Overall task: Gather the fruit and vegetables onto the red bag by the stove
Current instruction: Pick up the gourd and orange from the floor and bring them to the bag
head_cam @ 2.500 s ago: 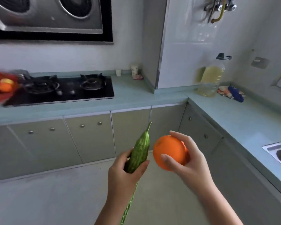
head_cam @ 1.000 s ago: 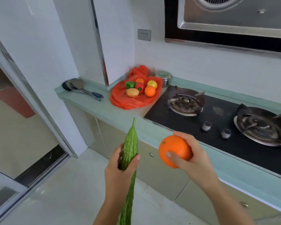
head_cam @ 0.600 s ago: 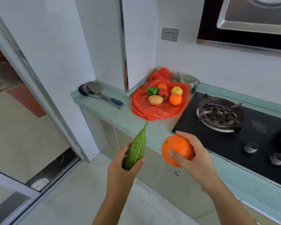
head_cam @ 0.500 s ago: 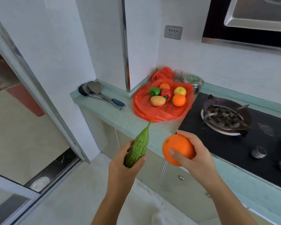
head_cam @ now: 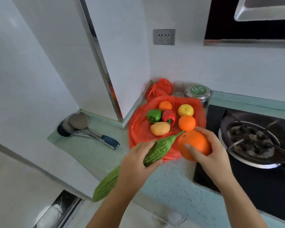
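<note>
Setting the last pieces on the bag

Left hand [head_cam: 135,165] fingers grip the bitter gourd [head_cam: 156,150]; right hand [head_cam: 211,153] fingers clasp the orange [head_cam: 196,143], both over the red bag [head_cam: 138,129] near edge. Lower them into bare spots, clear of the stove [head_cam: 237,186].

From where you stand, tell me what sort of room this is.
Most likely a home kitchen: a gas stove set into the countertop, a range hood above it, and cooking ladles lying by the wall.
</note>
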`<state>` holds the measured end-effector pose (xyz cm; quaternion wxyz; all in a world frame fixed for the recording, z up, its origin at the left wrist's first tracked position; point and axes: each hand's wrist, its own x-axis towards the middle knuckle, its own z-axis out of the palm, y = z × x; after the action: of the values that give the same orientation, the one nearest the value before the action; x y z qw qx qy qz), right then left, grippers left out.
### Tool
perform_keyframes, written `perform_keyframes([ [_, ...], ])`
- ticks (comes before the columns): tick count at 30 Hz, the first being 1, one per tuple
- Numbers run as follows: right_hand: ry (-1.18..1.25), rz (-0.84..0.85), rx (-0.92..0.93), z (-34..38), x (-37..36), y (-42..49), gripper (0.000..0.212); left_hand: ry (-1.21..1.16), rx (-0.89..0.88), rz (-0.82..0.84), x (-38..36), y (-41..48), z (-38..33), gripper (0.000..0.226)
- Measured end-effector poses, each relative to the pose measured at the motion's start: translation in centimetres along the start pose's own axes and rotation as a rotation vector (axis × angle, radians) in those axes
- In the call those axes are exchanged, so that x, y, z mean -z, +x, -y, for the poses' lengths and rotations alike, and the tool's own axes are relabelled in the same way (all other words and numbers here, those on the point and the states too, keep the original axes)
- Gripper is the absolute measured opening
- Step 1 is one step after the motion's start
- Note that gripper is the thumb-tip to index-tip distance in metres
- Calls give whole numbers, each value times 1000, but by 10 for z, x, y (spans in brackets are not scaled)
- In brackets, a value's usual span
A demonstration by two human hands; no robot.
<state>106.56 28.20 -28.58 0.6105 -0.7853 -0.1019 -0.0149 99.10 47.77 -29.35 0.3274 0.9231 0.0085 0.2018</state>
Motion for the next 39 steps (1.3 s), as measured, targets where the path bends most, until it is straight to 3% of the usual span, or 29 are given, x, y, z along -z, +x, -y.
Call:
perform_keyframes([
  [6, -35, -94, -55, -16, -1, 45, 51, 149, -217, 70, -31, 63, 31, 51],
  [25, -150, -475, -306, -37, -4, 64, 52, 116, -471, 459, -148, 147, 80, 59],
  [39, -188, -568, -408, -47, -12, 54, 53, 200, -558, 584, -203, 167, 63, 65],
])
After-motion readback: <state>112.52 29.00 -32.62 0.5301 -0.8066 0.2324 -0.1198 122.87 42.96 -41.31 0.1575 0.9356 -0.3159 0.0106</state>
